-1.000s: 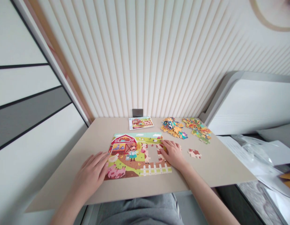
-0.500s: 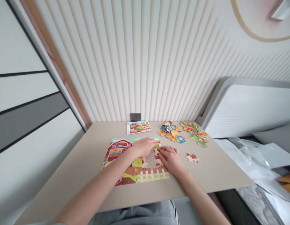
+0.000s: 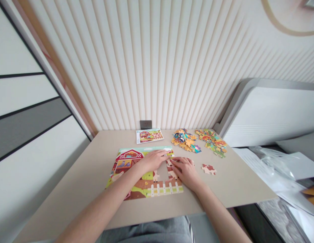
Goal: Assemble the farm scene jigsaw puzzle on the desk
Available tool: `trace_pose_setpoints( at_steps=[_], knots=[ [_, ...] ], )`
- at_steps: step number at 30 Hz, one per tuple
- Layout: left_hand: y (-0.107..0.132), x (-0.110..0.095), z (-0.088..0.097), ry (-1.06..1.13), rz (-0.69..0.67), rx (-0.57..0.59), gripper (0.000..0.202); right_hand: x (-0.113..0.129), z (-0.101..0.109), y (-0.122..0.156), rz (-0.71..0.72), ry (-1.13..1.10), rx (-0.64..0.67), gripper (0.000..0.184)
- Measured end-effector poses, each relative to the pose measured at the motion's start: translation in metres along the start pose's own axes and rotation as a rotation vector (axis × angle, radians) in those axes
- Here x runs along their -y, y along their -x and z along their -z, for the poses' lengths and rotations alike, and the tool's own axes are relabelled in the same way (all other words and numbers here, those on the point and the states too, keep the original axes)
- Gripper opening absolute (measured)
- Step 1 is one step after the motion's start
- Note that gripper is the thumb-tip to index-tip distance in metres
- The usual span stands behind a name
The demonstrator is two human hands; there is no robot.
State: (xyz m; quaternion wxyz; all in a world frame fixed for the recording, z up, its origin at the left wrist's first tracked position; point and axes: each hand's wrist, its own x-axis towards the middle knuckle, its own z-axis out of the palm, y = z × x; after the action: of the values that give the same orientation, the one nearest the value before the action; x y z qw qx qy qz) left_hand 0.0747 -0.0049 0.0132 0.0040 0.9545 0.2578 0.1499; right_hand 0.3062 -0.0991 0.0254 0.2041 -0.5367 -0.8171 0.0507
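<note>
A farm jigsaw puzzle [image 3: 139, 194], largely assembled, lies flat with a gap right of its middle. My left hand [image 3: 155, 160] rests palm down over the puzzle's upper right part, fingers stretched towards the top right corner. My right hand [image 3: 186, 171] is at the right edge, thumb and fingertips closed on a brown-and-white cow puzzle piece [image 3: 170, 172] beside the gap. Part of that piece is hidden under the fingers. A loose cow piece [image 3: 209, 169] lies right of my right hand. Another brown-and-white bit just shows behind my right knuckles.
The beige table [image 3: 222, 189] stands against a ribbed wall. A picture card [image 3: 149, 136] of the farm lies at the back, by a dark socket [image 3: 146, 124]. Two heaps of pieces, one mixed [image 3: 184, 140] and one orange-green [image 3: 212, 142], sit at the back right.
The camera view has shifted slightly. Both hands stay nearly in place on the puzzle, with only small finger movement. The pieces look unmoved.
</note>
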Motion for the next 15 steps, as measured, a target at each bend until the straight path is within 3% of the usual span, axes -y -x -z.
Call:
trace_pose_setpoints(
  at_steps=[15],
  knots=[
    [0.0027,-0.0008,-0.0027,-0.042,-0.019,0.022,0.043,-0.0012,0.0069,0.0011,0.032,-0.013,0.029,0.033]
  ],
)
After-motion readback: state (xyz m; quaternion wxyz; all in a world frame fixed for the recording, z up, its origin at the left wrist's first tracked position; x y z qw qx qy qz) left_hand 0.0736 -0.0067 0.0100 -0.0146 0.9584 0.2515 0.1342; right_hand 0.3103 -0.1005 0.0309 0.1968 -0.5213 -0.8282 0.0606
